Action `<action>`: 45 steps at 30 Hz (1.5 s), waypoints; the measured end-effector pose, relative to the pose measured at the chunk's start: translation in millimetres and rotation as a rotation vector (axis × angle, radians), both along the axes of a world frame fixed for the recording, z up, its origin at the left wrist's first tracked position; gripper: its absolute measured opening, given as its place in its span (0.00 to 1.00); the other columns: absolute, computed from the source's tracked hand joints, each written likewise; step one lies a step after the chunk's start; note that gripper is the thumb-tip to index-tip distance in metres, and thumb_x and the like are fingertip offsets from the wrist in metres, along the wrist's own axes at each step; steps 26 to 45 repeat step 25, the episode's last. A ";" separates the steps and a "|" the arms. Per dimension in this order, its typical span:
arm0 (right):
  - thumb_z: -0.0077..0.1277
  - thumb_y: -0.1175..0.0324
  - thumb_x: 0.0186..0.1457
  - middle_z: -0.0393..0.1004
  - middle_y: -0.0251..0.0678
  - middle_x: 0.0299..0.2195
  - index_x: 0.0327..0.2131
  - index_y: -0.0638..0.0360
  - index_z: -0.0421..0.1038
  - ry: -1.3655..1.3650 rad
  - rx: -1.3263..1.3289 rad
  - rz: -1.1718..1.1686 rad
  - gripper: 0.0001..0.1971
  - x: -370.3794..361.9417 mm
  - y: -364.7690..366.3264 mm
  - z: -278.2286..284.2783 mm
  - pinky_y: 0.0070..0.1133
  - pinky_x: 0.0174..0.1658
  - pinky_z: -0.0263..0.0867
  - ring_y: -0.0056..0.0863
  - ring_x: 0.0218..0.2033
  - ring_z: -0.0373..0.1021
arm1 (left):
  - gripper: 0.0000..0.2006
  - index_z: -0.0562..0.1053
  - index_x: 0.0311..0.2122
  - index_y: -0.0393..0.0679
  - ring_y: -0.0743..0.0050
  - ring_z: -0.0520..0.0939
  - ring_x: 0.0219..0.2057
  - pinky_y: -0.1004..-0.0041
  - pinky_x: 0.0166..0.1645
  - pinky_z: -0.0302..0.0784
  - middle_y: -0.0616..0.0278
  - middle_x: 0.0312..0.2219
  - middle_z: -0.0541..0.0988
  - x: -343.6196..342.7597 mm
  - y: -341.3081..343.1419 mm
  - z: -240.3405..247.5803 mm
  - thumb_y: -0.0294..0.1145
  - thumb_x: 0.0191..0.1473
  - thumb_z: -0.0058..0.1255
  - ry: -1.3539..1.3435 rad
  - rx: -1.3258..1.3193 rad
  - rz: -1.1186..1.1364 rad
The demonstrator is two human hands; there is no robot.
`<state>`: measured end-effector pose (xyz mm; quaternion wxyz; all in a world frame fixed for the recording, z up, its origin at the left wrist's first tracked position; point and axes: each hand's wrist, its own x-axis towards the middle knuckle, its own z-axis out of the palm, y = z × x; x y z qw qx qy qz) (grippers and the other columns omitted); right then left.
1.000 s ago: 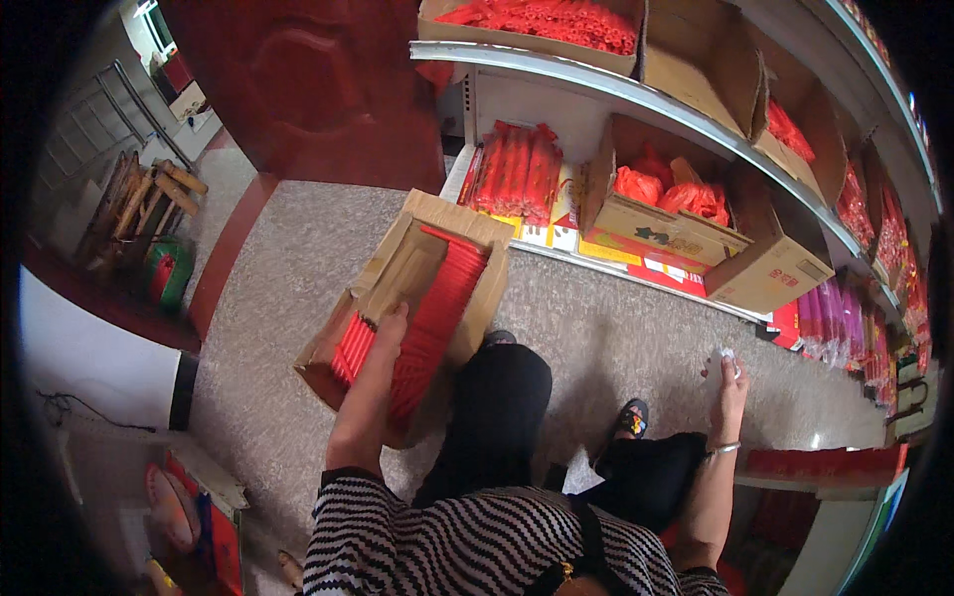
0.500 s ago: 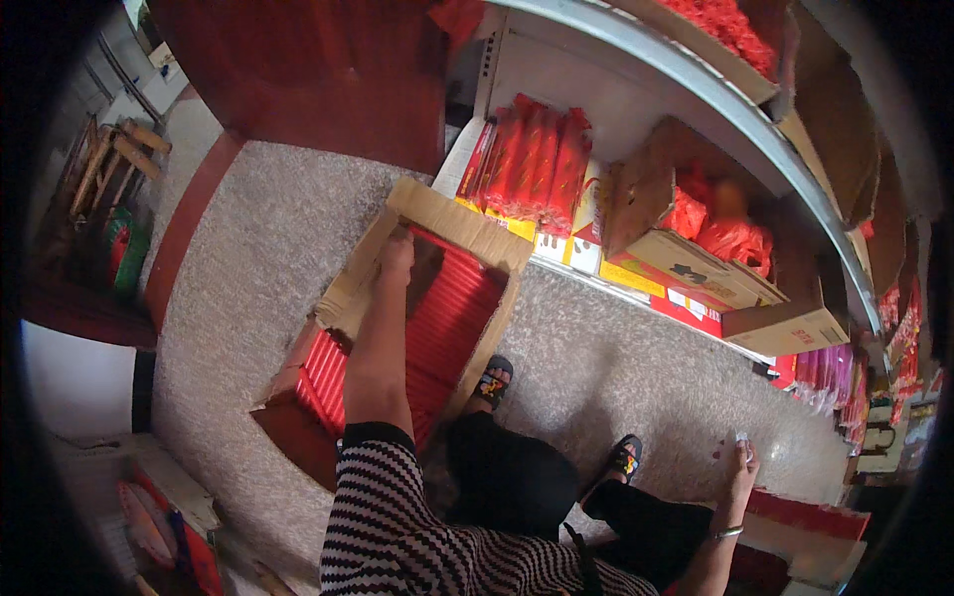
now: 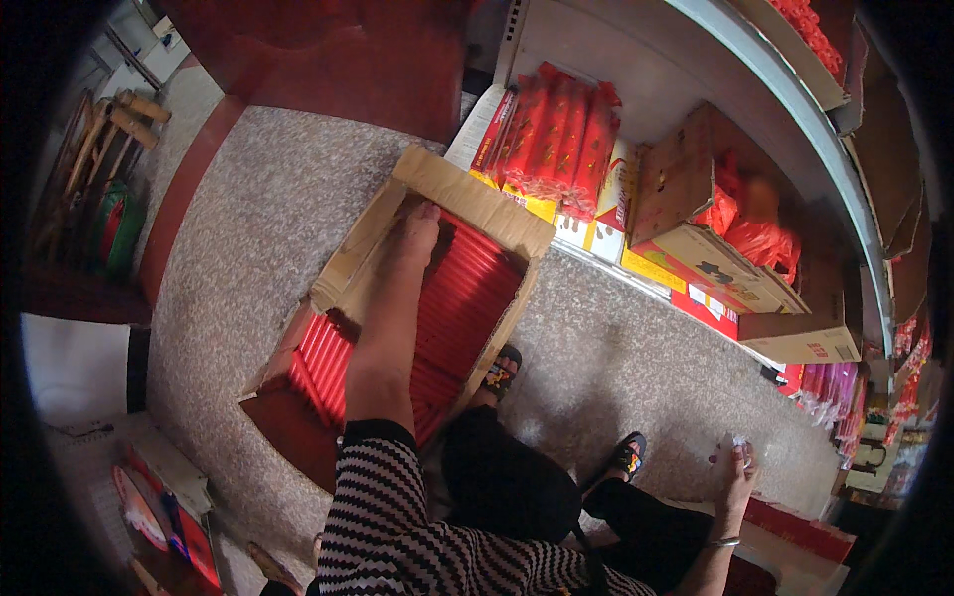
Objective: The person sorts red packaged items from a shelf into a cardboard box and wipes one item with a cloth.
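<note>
Cardboard box (image 3: 437, 189) on the floor looks nearly full of red sticks (image 3: 467, 298), left hand (image 3: 417, 230) fingers curled among them, right hand (image 3: 737, 472) pinching a small clear scrap.

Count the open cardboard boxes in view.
2 clearly in view: one cardboard box of red sticks on the floor, where the left hand reaches in; one box of red bags under the bottom shelf. More boxes on the shelves above are cut off at the rim.
</note>
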<state>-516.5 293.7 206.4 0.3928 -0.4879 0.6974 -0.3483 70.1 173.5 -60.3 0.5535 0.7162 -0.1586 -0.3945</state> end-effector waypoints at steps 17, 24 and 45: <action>0.46 0.58 0.53 0.70 0.34 0.26 0.38 0.62 0.67 -0.097 -0.079 0.097 0.16 4.4 -4.8 -1.0 0.18 0.27 0.62 0.22 0.23 0.66 | 0.26 0.57 0.55 0.38 0.56 0.62 0.55 0.69 0.57 0.56 0.45 0.53 0.62 -47.1 62.6 24.5 0.39 0.54 0.43 -0.367 -0.064 -0.276; 0.47 0.56 0.51 0.71 0.37 0.29 0.40 0.62 0.66 -0.228 -0.137 0.096 0.19 10.2 -0.9 4.6 0.19 0.28 0.65 0.25 0.26 0.69 | 0.23 0.58 0.55 0.40 0.63 0.61 0.56 0.68 0.58 0.54 0.53 0.53 0.62 -82.8 166.4 93.7 0.36 0.55 0.43 -0.259 -0.102 -0.271; 0.48 0.54 0.51 0.71 0.37 0.30 0.40 0.63 0.66 -0.290 -0.123 0.130 0.21 15.3 -0.2 9.3 0.19 0.28 0.65 0.25 0.26 0.69 | 0.23 0.58 0.55 0.40 0.63 0.61 0.56 0.68 0.58 0.54 0.53 0.53 0.62 -68.7 177.1 105.2 0.36 0.55 0.43 -0.297 -0.099 -0.247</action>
